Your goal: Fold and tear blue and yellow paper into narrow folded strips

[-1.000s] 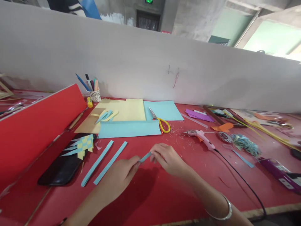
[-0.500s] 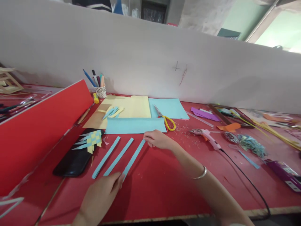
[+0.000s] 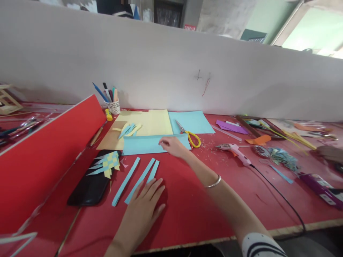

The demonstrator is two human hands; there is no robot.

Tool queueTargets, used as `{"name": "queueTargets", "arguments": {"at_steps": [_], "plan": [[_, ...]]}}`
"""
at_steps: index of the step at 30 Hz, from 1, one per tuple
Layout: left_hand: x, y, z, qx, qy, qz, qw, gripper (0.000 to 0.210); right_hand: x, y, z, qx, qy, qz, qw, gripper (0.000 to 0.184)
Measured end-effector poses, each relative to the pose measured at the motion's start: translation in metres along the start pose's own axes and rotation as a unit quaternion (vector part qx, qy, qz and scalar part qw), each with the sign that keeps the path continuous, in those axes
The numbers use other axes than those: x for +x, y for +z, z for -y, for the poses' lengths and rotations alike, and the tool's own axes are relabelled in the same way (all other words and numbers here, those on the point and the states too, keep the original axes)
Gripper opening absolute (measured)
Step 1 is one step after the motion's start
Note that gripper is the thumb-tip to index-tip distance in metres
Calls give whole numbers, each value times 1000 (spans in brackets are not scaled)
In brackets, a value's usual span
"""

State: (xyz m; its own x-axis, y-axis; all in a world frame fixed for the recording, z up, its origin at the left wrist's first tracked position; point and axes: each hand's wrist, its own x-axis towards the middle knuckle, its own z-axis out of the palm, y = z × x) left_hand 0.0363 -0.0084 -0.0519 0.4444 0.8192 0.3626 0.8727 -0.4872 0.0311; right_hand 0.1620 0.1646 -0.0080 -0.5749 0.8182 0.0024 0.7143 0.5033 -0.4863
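Note:
My left hand lies flat with spread fingers over the lower part of a light blue paper strip. Beside it on the left are two more blue strips, a middle strip and an outer strip, slanting on the red table. My right hand is over the long folded blue paper, its fingers curled and no object visible in them. Whether it touches the paper I cannot tell. Yellow-handled scissors lie just to its right, partly on blue paper.
A woven blue and yellow paper piece rests on a black phone. Behind are cut strips, yellow sheets and a pen cup. A pink glue gun with its cord lies right; a red board stands left.
My right hand has let go of the strip's far end and moved up and left over the folded paper. My left hand has opened flat onto the strip, now beside the others.

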Motion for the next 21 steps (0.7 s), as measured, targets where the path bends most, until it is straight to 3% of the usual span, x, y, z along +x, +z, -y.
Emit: {"name": "queueTargets", "arguments": {"at_steps": [4, 9, 15, 21], "plan": [[-1, 10, 2, 21, -48, -20, 998, 33, 19, -9, -19, -43, 119, -115, 985, 31], [-3, 11, 4, 0, -74, -28, 997, 32, 38, -8, -32, -49, 217, -126, 967, 28], [-4, 10, 2, -17, -93, -39, 995, 32, 51, -3, -25, -33, 238, -99, 966, 25], [-2, 11, 0, -40, -111, -73, 990, 31, 52, -10, -21, -37, 183, -167, 968, 32]]}}
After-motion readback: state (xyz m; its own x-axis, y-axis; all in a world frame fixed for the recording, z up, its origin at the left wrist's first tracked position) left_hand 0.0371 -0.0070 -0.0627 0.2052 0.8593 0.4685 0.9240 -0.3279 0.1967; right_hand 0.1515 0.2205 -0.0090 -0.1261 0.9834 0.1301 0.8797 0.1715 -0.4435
